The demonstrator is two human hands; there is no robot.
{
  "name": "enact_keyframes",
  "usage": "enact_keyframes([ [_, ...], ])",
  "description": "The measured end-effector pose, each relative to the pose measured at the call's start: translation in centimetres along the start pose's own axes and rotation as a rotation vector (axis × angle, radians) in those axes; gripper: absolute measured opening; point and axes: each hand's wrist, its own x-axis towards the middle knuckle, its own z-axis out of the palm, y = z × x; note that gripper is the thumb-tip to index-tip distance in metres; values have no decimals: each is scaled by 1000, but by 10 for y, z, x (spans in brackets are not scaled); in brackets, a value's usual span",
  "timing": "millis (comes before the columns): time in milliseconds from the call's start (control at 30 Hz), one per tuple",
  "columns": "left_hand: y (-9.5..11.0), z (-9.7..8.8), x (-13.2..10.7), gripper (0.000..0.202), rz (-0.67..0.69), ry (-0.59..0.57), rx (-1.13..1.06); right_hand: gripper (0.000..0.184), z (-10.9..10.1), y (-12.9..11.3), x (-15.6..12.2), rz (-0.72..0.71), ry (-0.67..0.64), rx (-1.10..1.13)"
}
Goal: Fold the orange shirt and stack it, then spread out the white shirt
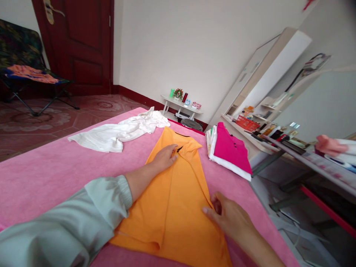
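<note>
An orange shirt [183,200] lies spread on a pink bed cover, its collar end pointing away from me and its sides folded inward. My left hand [166,157] rests on the shirt just below the collar, beside a small dark label, its fingers lying on the cloth. At the shirt's right edge, my right hand [230,215] has its thumb on top of the fabric and its fingers curled by the edge, holding it. Part of the right fingers is hidden behind the hand.
Beyond the shirt, a crumpled white garment [111,135] lies on the pink cover [41,189]. A folded stack with a magenta shirt [232,150] on top is at the right edge. A cluttered dressing table [267,146] stands right; a folding chair [30,74] stands far left.
</note>
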Motion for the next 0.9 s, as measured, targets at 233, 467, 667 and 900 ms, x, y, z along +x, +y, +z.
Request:
enact_keyframes([
  [233,3,-1,-2,52,8,-46,68,21,-12,-30,-14,-144,14,141],
  [467,1,1,10,39,-39,-25,31,11,2,-78,-9,-376,-35,281],
  [667,18,6,73,39,-125,-33,229,17,21,-88,-9,-351,-113,100],
  [900,47,48,111,37,-164,-213,405,19,42,-95,-4,-349,-70,-29],
])
